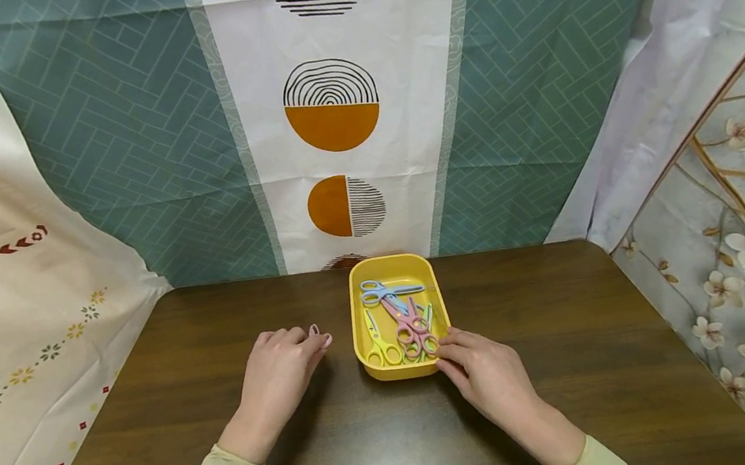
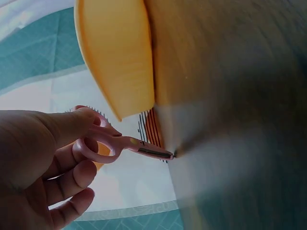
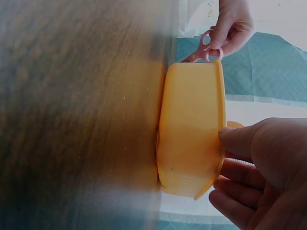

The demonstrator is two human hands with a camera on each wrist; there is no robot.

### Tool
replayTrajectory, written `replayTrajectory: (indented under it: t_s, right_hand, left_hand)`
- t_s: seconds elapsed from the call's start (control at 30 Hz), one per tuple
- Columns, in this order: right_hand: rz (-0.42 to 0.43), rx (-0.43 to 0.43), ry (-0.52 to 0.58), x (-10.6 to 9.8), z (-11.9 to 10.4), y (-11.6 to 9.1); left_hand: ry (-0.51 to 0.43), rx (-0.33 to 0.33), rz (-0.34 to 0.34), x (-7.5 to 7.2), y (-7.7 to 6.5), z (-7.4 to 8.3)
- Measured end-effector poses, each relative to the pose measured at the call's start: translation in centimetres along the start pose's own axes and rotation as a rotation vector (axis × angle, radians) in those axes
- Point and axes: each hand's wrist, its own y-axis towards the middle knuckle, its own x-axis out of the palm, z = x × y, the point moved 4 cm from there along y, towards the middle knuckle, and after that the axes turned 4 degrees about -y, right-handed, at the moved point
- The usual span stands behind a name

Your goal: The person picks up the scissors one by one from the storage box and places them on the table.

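My left hand (image 1: 281, 372) is left of a yellow plastic bin (image 1: 402, 372) and pinches a pair of small pink scissors (image 2: 126, 143) by the finger loops. In the left wrist view their blades are together and the tip points toward the tabletop, close over it. My right hand (image 1: 492, 370) holds the bin's near right corner, thumb (image 3: 230, 136) at the rim and fingers along the side. Inside the bin lie blue scissors (image 1: 391, 291) at the far end, yellow scissors (image 1: 375, 334) at the left, and overlapping pink scissors (image 1: 415, 322) at the right, with green ones partly hidden underneath.
The bin stands on a dark brown wooden table (image 1: 533, 305), near its back edge. Behind hangs a green and white patterned cloth (image 1: 397, 102). A cream cloth (image 1: 14, 330) borders the left side and a flowered cloth (image 1: 732, 301) the right.
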Motion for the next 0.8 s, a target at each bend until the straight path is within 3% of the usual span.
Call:
replayTrajectory:
  t_s: [0.5,0.8]
  right_hand:
    - [-0.009,0.002,0.002,0.0,0.0,0.0]
    - [-0.021,0.008,-0.001,0.0,0.0,0.0]
  left_hand:
    - [-0.007,0.071,-0.151,1.8,-1.9,-0.4]
    - [-0.003,0.064,-0.225,2.1,-2.3,-0.6]
